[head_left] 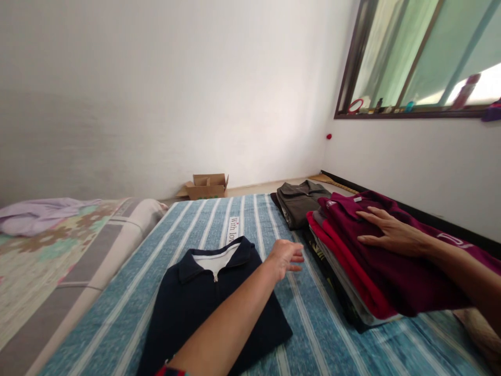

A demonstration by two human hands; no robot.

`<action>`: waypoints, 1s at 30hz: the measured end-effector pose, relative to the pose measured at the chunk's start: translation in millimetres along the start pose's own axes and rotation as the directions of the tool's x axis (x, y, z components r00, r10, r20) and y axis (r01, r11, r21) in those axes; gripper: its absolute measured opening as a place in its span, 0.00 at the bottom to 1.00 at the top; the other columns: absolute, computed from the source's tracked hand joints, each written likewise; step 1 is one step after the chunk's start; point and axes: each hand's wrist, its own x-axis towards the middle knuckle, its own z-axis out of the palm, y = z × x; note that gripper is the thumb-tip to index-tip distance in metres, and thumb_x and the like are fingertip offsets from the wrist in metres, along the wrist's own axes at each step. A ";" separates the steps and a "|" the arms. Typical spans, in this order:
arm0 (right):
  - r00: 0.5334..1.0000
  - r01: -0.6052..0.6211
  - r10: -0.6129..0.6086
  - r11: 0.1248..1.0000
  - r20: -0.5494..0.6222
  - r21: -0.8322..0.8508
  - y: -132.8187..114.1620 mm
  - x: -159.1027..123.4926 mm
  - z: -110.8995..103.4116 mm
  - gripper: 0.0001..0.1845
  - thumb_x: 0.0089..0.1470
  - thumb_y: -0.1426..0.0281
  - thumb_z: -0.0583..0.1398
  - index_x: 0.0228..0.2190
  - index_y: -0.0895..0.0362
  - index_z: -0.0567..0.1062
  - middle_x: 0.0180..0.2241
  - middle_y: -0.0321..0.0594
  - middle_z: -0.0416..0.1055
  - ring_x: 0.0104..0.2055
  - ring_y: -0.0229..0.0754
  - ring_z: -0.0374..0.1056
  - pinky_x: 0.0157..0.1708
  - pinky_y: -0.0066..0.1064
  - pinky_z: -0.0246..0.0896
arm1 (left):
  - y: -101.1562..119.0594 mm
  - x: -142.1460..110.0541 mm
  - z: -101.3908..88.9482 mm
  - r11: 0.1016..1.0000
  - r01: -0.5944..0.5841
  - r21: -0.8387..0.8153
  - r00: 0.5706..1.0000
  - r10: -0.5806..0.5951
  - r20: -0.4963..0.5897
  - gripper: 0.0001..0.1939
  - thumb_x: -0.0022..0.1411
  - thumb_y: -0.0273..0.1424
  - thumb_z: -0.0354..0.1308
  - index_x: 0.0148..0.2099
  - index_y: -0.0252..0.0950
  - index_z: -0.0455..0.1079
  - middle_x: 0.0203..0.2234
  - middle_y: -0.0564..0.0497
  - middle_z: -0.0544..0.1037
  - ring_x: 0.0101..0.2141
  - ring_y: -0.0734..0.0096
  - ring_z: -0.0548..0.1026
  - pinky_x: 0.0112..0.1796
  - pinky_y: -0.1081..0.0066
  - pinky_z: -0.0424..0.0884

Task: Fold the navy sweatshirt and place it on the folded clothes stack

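Observation:
My right hand lies with spread fingers on a maroon shirt at the top of a stack of folded clothes. Red, grey and black layers show under it, among them a red garment. Above the striped bed cover, my left hand hangs with fingers apart and slightly bent, holding nothing. Its forearm crosses over a folded navy shirt with a collar and front zip. Just behind the stack is a folded dark olive garment on another small pile.
Blue striped bedding covers the bed under the clothes. To the left, a second bed with patterned bedding carries a lilac cloth. An open cardboard box stands by the far wall. Small items line the window sill.

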 end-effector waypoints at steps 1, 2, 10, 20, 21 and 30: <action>1.000 0.002 -0.002 1.000 -0.010 -0.001 -0.1 -0.6 -0.8 0.46 0.47 0.41 0.51 0.62 0.51 0.53 0.65 0.44 0.41 0.65 0.57 0.40 0.62 0.49 0.40 | 4.3 11.8 2.0 0.999 0.005 -0.036 0.999 -0.007 -0.039 0.08 0.50 0.27 0.62 0.31 0.32 0.65 0.32 0.40 0.74 0.34 0.58 0.75 0.33 0.61 0.72; 1.000 -0.002 0.002 1.000 -0.014 -0.003 -0.2 -1.1 -1.7 0.46 0.47 0.41 0.51 0.62 0.52 0.54 0.65 0.44 0.41 0.65 0.57 0.39 0.62 0.48 0.39 | 8.0 23.4 4.5 0.998 0.006 -0.064 0.997 -0.010 -0.073 0.08 0.50 0.26 0.62 0.32 0.33 0.65 0.33 0.40 0.74 0.35 0.58 0.75 0.33 0.61 0.73; 0.999 -0.030 0.030 1.000 -0.020 0.004 2.3 -4.4 -5.7 0.45 0.47 0.42 0.52 0.62 0.46 0.52 0.66 0.38 0.38 0.65 0.57 0.39 0.62 0.48 0.41 | 24.5 90.9 28.7 0.974 0.027 -0.225 0.968 -0.082 -0.237 0.16 0.48 0.25 0.61 0.39 0.36 0.62 0.44 0.38 0.70 0.44 0.52 0.70 0.34 0.59 0.73; 0.999 -0.038 0.038 0.999 -0.026 -0.001 3.9 -3.7 -6.7 0.44 0.47 0.41 0.52 0.61 0.44 0.53 0.66 0.36 0.39 0.63 0.60 0.44 0.61 0.52 0.44 | 37.5 121.6 43.5 0.924 0.011 -0.382 0.970 -0.103 -0.222 0.15 0.46 0.27 0.64 0.36 0.37 0.62 0.31 0.48 0.74 0.29 0.65 0.73 0.32 0.60 0.72; 0.999 -0.041 0.041 0.999 -0.019 0.002 3.7 -3.3 -7.2 0.44 0.47 0.41 0.52 0.61 0.44 0.53 0.66 0.37 0.38 0.63 0.60 0.44 0.61 0.52 0.44 | 39.0 124.4 43.7 0.917 0.013 -0.399 0.972 -0.106 -0.211 0.15 0.46 0.27 0.64 0.36 0.37 0.62 0.29 0.49 0.74 0.27 0.67 0.73 0.32 0.60 0.72; 1.000 -0.019 0.019 0.998 0.002 -0.067 21.0 6.6 -16.8 0.41 0.47 0.42 0.54 0.60 0.42 0.55 0.65 0.31 0.40 0.64 0.58 0.42 0.63 0.50 0.41 | 51.6 150.3 45.4 0.852 -0.025 -0.523 0.980 -0.083 -0.183 0.12 0.44 0.20 0.60 0.31 0.34 0.63 0.24 0.51 0.71 0.29 0.64 0.73 0.32 0.60 0.72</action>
